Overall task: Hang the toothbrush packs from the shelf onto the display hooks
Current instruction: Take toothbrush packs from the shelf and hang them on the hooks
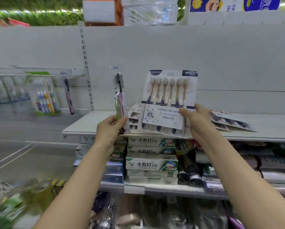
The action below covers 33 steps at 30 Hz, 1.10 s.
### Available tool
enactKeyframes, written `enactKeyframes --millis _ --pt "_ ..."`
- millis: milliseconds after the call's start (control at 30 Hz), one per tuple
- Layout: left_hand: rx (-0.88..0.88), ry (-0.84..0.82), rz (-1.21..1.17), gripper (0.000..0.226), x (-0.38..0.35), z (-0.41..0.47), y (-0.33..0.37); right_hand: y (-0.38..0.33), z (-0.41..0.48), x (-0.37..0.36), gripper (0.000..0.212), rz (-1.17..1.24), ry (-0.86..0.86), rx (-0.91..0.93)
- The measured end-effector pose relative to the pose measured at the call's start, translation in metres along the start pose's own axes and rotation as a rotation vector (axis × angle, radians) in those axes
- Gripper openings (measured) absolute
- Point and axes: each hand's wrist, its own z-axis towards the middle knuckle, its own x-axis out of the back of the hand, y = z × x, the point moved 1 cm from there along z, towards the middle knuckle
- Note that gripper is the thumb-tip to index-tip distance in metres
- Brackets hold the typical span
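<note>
1. The left hand point(109, 128) grips a slim pack point(120, 96) by its lower end, fingers closed round it, holding it upright; a dark-bristled brush shows inside.
2. The right hand point(197, 119) pinches the right edge of a wide six-brush pack point(169, 100), thumb on the front card, the pack standing nearly upright and tilted slightly.
3. Both packs are held above the white shelf point(92, 121), the slim one just left of the wide one.
4. Below and behind the wide pack, more packs point(134, 114) lie stacked on the shelf; to the right of the right hand, another few point(229, 121) lie flat.
5. Well to the left of the left hand, packs point(44, 95) hang from a rail, blurred.
6. Beneath both hands, toothpaste boxes point(151, 164) fill the lower shelf.
</note>
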Motion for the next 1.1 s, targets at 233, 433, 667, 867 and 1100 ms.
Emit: enactKeyframes --millis 233,433,667,867,1100 --pt "0.035 0.062 -0.081 0.016 0.078 -0.077 0.008 0.001 -0.096 -0.035 0.021 0.104 -0.136 0.080" --pt "0.030 0.097 -0.160 0.011 0.147 -0.105 0.014 0.005 -0.142 -0.097 0.027 0.126 -0.188 0.096" --pt "0.058 0.090 -0.228 0.010 0.243 -0.067 0.017 0.017 -0.158 -0.198 0.034 0.097 -0.187 0.136" --pt "0.128 0.025 -0.214 0.008 0.328 -0.011 0.016 0.044 -0.164 -0.283 0.040 0.101 -0.079 0.119" --pt "0.204 -0.100 -0.224 0.022 0.360 0.041 0.011 0.061 -0.161 -0.328 0.024 0.049 0.018 0.131"
